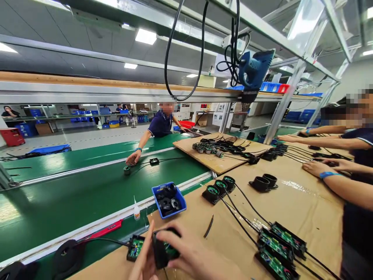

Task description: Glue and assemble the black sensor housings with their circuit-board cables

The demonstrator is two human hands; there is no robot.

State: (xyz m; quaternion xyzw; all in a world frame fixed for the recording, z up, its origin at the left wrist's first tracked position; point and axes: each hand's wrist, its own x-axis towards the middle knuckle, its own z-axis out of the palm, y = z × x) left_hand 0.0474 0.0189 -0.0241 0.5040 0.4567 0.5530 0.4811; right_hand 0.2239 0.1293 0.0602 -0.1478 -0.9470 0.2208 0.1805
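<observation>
Right hand [189, 249]: is pinching the black cup [159, 251] with bent fingers, at bottom centre of the frame.
Left hand [145, 256]: is laying straight fingers along the cup's left side; whether it is gripping, I cannot tell.
Open box [135, 247]: is lying just left of this hand, showing a green board.
Blue bin [180, 208]: is holding black parts, above the hands.
Co-worker's hand [133, 157]: is reaching over the green belt [96, 194], left of centre.

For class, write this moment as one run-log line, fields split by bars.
left hand: against black housing | right hand: gripping same housing | blue bin: black parts inside | three circuit boxes: on cardboard
</observation>
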